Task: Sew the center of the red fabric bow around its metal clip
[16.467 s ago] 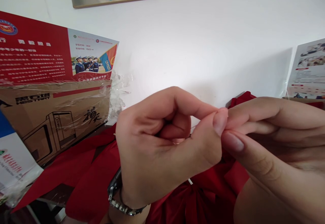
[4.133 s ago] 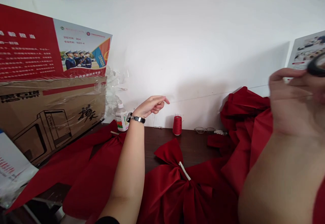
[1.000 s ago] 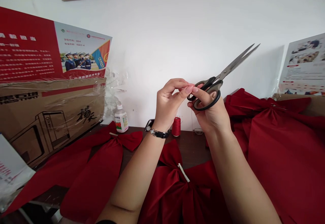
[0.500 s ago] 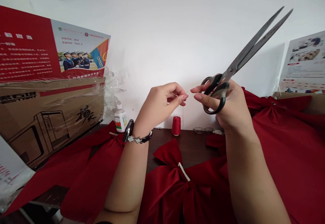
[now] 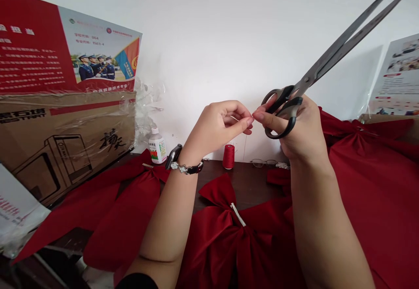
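Note:
My left hand [image 5: 218,125] is raised in front of the wall, its thumb and forefinger pinched together on a thin thread that hangs down toward the red spool [image 5: 228,156]. My right hand [image 5: 299,127] meets it fingertip to fingertip and carries long scissors [image 5: 330,55] by the black handles, blades nearly closed and pointing up to the right. A wristwatch [image 5: 183,164] sits on my left wrist. Below both arms lies a red fabric bow [image 5: 225,232] with a metal clip at its knot.
A second red bow [image 5: 124,201] lies at the left and a heap of red cloth [image 5: 369,184] at the right. A cardboard box [image 5: 62,136] with a red poster, a small white bottle [image 5: 157,146] and eyeglasses [image 5: 263,163] stand along the wall on the dark table [image 5: 253,186].
Both hands have come together again at the fingertips and moved slightly closer to the camera. The scissors have tilted further up to the right. Earlier my left arm stretched out, drawing thread.

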Available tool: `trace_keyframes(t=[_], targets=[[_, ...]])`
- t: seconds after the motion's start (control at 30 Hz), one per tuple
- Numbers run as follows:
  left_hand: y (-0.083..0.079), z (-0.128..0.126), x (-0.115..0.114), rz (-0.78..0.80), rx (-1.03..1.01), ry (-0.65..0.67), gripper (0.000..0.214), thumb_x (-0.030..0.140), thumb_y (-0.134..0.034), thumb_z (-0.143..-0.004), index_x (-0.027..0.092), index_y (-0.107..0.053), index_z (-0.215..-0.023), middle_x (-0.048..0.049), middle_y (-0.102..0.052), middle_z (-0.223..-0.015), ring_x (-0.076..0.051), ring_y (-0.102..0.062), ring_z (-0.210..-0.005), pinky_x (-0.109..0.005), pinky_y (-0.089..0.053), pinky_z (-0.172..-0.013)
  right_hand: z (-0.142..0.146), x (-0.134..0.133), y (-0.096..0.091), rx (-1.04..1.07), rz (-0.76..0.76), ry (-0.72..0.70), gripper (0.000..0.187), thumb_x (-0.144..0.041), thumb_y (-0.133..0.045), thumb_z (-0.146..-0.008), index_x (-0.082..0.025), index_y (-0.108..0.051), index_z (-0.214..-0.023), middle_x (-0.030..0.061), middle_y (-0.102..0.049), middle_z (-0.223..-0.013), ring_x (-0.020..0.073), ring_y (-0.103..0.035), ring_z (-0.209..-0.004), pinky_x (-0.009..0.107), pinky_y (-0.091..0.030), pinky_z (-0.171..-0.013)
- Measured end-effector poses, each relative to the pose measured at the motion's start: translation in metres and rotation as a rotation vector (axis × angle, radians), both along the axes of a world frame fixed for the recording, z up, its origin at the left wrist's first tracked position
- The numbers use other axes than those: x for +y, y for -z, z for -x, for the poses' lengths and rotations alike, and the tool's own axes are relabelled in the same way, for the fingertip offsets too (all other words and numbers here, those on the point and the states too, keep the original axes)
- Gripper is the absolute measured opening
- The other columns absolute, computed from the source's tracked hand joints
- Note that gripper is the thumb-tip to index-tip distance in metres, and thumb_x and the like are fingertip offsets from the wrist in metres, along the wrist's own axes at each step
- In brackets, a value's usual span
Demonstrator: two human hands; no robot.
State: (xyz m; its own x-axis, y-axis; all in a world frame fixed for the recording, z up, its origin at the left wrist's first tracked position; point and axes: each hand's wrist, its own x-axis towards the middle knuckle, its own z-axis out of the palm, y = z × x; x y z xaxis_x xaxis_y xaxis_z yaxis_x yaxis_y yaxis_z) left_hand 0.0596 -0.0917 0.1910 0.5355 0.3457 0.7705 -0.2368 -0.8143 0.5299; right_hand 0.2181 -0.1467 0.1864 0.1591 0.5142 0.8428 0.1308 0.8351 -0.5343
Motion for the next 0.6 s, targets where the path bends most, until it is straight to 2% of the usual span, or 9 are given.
trace_keyframes(t=[0.1, 0.17, 0.27, 0.33, 0.4, 0.5, 0.6], targets=[[-0.002, 0.002, 0.004, 0.158, 0.04, 0.114, 0.022, 0.038, -0.067, -0.08, 0.016, -0.061, -0.08, -0.004, -0.067, -0.074, -0.013, -0.066, -0.062, -0.025, -0.055, -0.058, -0.001, 0.004, 0.0, 0.055, -0.011, 0.006, 0.021, -0.015, -0.078, -0.063, -0.02, -0.06, -0.073, -0.0013, -0.063, -0.069, 0.0096, -0.053, -0.057, 0.025, -0.038, -0.049], [-0.003, 0.003, 0.008, 0.247, 0.067, 0.146, 0.022, 0.039, -0.066, -0.08, 0.018, -0.06, -0.081, -0.0012, -0.063, -0.069, -0.007, -0.057, -0.048, -0.02, -0.047, -0.045, -0.002, 0.007, 0.0, 0.078, 0.009, -0.008, 0.022, -0.016, -0.079, -0.063, -0.02, -0.06, -0.073, -0.0018, -0.061, -0.068, 0.0091, -0.05, -0.055, 0.025, -0.035, -0.046], [-0.004, 0.006, 0.012, 0.3, 0.072, 0.12, 0.02, 0.037, -0.067, -0.08, 0.019, -0.062, -0.079, 0.0022, -0.053, -0.058, -0.002, -0.038, -0.038, -0.016, -0.026, -0.034, -0.003, 0.009, 0.0, 0.111, 0.012, -0.021, 0.024, -0.016, -0.079, -0.062, -0.02, -0.059, -0.074, -0.0021, -0.06, -0.068, 0.0084, -0.048, -0.051, 0.025, -0.033, -0.043], [-0.004, 0.007, 0.014, 0.267, 0.043, 0.051, 0.019, 0.037, -0.069, -0.078, 0.018, -0.063, -0.076, 0.0024, -0.048, -0.056, -0.003, -0.035, -0.04, -0.017, -0.02, -0.034, -0.002, 0.01, 0.0, 0.126, 0.016, -0.009, 0.025, -0.017, -0.079, -0.061, -0.019, -0.058, -0.073, -0.0022, -0.059, -0.068, 0.0084, -0.047, -0.051, 0.025, -0.033, -0.042], [-0.004, 0.007, 0.015, 0.196, -0.024, -0.026, 0.02, 0.037, -0.07, -0.077, 0.018, -0.065, -0.075, 0.0017, -0.049, -0.056, -0.004, -0.037, -0.043, -0.018, -0.021, -0.035, -0.002, 0.01, 0.0, 0.123, 0.039, 0.01, 0.025, -0.018, -0.079, -0.06, -0.02, -0.058, -0.072, -0.0024, -0.058, -0.068, 0.0084, -0.047, -0.052, 0.025, -0.035, -0.042], [-0.005, 0.008, 0.015, 0.09, -0.164, -0.118, 0.022, 0.039, -0.072, -0.075, 0.018, -0.066, -0.075, 0.0006, -0.054, -0.059, -0.006, -0.045, -0.05, -0.02, -0.032, -0.041, -0.002, 0.011, 0.0, 0.12, 0.065, 0.049, 0.026, -0.022, -0.081, -0.059, -0.021, -0.058, -0.07, -0.0026, -0.058, -0.069, 0.0088, -0.048, -0.053, 0.024, -0.036, -0.042], [-0.006, 0.01, 0.016, 0.038, -0.367, -0.216, 0.023, 0.041, -0.073, -0.074, 0.019, -0.066, -0.073, -0.0007, -0.06, -0.063, -0.011, -0.055, -0.061, -0.023, -0.041, -0.05, -0.002, 0.012, 0.001, 0.089, 0.102, 0.07, 0.025, -0.033, -0.08, -0.065, -0.021, -0.059, -0.071, -0.0014, -0.059, -0.067, 0.0093, -0.049, -0.053, 0.023, -0.034, -0.042]])
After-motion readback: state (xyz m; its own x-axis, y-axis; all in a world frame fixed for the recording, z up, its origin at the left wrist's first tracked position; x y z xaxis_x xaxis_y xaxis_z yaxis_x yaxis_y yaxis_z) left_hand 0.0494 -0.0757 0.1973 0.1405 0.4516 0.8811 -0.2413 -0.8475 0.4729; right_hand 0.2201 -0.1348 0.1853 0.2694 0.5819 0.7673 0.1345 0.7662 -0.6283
